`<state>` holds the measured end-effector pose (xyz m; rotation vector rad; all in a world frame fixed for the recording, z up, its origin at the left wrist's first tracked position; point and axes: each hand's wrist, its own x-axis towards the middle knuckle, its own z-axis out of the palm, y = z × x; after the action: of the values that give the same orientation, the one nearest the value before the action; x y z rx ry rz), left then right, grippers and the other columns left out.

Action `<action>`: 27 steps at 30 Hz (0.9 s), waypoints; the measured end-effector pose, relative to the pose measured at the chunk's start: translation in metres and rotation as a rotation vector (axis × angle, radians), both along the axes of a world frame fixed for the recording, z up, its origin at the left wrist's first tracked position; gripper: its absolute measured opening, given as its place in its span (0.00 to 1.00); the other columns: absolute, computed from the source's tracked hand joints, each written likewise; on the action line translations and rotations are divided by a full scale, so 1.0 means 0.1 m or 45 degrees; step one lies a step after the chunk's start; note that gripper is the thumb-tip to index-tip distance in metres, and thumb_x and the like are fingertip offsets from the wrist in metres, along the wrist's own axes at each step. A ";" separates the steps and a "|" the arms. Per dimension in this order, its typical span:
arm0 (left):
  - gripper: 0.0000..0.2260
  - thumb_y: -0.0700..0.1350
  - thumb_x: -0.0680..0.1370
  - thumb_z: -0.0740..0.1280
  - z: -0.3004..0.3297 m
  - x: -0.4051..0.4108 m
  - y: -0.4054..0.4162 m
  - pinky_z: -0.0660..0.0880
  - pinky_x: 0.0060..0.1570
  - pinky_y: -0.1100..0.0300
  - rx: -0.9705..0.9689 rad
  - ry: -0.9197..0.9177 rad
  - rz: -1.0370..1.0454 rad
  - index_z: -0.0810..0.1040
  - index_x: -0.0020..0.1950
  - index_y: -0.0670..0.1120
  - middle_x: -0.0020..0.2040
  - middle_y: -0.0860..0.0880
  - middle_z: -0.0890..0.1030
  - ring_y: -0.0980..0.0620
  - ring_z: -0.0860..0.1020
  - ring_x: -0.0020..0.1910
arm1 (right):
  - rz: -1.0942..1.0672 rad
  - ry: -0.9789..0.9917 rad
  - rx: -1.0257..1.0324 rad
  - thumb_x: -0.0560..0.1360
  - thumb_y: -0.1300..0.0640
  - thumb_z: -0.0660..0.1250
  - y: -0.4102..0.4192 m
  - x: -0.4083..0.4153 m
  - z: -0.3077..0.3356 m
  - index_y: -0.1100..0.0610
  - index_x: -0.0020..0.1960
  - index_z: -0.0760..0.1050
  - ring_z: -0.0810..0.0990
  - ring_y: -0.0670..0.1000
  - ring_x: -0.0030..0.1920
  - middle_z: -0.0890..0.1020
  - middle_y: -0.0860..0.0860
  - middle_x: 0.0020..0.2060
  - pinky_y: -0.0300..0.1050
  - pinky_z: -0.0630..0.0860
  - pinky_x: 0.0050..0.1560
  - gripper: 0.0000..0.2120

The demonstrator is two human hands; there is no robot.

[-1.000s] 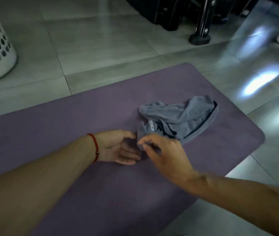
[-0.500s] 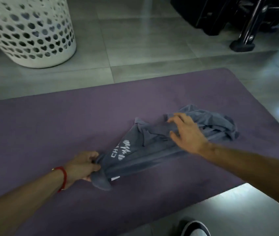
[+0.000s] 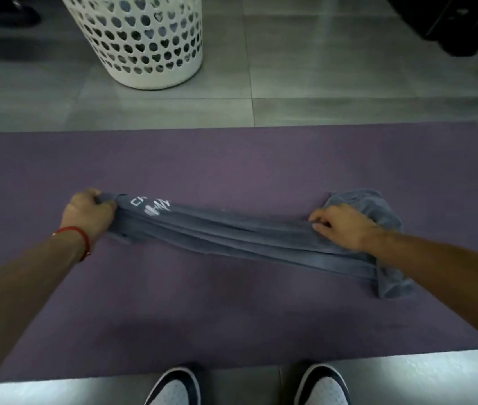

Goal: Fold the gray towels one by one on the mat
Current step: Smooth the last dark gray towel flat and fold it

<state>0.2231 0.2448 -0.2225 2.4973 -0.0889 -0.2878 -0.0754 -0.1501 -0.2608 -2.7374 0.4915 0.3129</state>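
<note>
Towel: gray towel (image 3: 249,238) is lying bunched lengthwise across the mat (image 3: 232,159).
Left hand (image 3: 88,214): grip is clenching the towel's printed end.
Right hand (image 3: 343,226): fingers are curling into the opposite end.
Basket: white basket (image 3: 144,39) is standing beyond the mat.

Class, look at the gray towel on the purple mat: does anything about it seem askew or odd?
Yes. The gray towel is bunched into a rope between the left hand and right hand, its right end crumpled on the purple mat, not flat.
</note>
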 end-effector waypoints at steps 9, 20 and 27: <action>0.10 0.46 0.75 0.73 -0.39 -0.37 0.34 0.73 0.54 0.57 0.312 0.446 -0.565 0.76 0.54 0.53 0.52 0.51 0.81 0.48 0.79 0.54 | 0.387 0.457 -0.097 0.76 0.37 0.54 0.54 0.40 0.17 0.54 0.39 0.74 0.80 0.50 0.41 0.80 0.47 0.38 0.48 0.78 0.46 0.22; 0.17 0.38 0.75 0.66 -0.19 -0.77 0.88 0.71 0.47 0.60 0.214 0.245 -0.353 0.73 0.63 0.48 0.51 0.48 0.81 0.47 0.78 0.47 | 0.025 0.572 0.083 0.78 0.51 0.69 1.64 2.08 0.04 0.62 0.60 0.75 0.79 0.56 0.53 0.79 0.56 0.58 0.46 0.75 0.49 0.17; 0.10 0.33 0.77 0.62 -0.26 -0.72 1.49 0.81 0.45 0.53 0.040 0.444 0.236 0.81 0.46 0.44 0.41 0.43 0.80 0.42 0.80 0.40 | 0.047 0.987 0.415 0.70 0.47 0.78 1.57 2.81 0.40 0.59 0.56 0.83 0.85 0.61 0.53 0.85 0.57 0.54 0.64 0.80 0.56 0.20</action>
<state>0.1509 0.3938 -0.2483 2.4259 0.2890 -0.6423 0.2057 0.0073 -0.2207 -2.2271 0.5130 1.3503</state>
